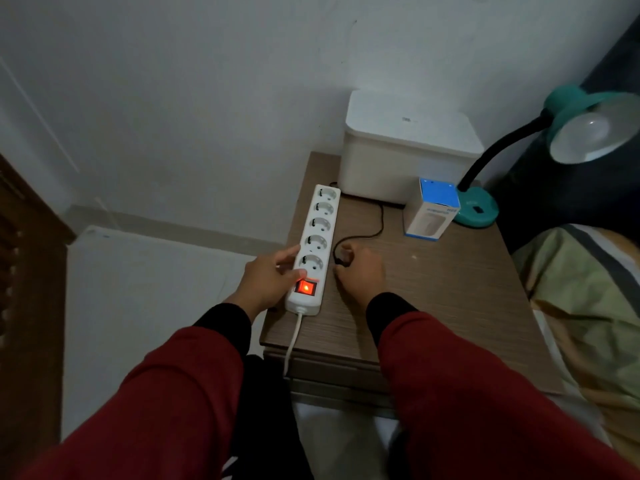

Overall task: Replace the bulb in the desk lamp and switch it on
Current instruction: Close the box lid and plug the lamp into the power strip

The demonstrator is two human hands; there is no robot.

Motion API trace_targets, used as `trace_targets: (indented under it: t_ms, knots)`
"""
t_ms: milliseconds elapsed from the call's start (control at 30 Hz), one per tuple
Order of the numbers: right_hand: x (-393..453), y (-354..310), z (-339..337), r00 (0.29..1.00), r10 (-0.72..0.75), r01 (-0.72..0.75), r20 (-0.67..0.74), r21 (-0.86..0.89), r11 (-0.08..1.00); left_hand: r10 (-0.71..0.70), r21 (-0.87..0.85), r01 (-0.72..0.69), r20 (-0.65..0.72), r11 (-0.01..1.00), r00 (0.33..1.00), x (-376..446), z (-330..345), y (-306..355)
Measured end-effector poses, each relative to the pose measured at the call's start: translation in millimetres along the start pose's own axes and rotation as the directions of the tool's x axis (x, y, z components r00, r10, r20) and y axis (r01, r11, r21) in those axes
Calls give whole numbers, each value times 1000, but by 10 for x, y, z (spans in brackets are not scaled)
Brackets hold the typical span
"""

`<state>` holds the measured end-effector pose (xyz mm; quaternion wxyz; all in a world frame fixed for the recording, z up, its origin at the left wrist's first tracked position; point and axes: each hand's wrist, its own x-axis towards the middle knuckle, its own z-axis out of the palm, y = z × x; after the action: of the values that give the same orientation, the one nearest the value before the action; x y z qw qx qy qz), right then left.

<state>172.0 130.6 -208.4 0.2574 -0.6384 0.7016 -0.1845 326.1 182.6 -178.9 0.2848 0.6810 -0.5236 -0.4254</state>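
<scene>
Fingers [294, 251] of my left hand [266, 282] spread flat on power strip [313, 251], thumb beside its lit red switch [306, 287] | right hand [360, 273] curled round black plug [341, 259], clear of sockets | bulb box [431, 214] print unreadable | white bin [408, 150] behind | desk lamp [568, 133], bulb [587, 131] fitted, unlit, table [433, 289] far right.

a wood-grain table [433, 306] stands against a pale wall [173, 98], and at its back, touching that wall, sits a white lidded box [398, 157] with rounded corners. to the right lies a bed [588, 306] covered in a green and yellow patterned blanket crossed by a dark stripe, with a dark shape rising behind it. on the left a brown wooden panel [20, 271] runs down the frame edge, and a pale floor [145, 306] spreads below the wall's skirting.
</scene>
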Motion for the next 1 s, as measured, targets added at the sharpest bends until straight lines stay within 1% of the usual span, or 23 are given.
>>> trace_targets:
  t_ms: [133, 167, 233, 300, 367, 467, 567, 767, 833, 933, 1000]
  knots:
    - [-22, -20, -64, 998, 26, -24, -49, 36, 999, -20, -44, 20, -8, 999, 1000, 2, 25, -15]
    - [-32, -27, -85, 997, 33, -27, -65, 84, 996, -23, -51, 22, -13, 998, 1000, 0, 31, -18]
    - [-55, -55, -134, 996, 34, -14, -77, 244, 970, -29, -64, 28, -20, 998, 999, -12, 43, -17]
    - [-71, -95, -212, 996, -8, 42, -92, 379, 924, -35, -72, 33, -24, 997, 999, -29, 50, -12]
    - [-78, -147, -303, 995, -57, 91, -88, 459, 884, -35, -70, 34, -23, 997, 999, -39, 50, -10]
    - [-81, -234, -388, 992, -111, 126, -59, 544, 829, -31, -77, 29, -20, 997, 999, -39, 45, -3]
    - [-69, -306, -369, 987, -152, 159, -59, 551, 819, -39, -81, 38, -12, 996, 999, -37, 41, -1]
    - [14, -393, -236, 987, -100, 152, -124, 537, 830, -18, -90, 17, -7, 996, 1000, 5, 21, -40]
    - [39, -409, -177, 986, -98, 154, -138, 501, 852, -7, -102, 6, -9, 995, 1000, 10, 25, -61]
    - [59, -405, -91, 977, -103, 171, -184, 401, 900, 2, -111, -4, -19, 994, 1000, 15, 37, -81]
    - [81, -406, -72, 974, -99, 172, -206, 374, 911, 0, -119, -2, -17, 993, 1000, 26, 35, -92]
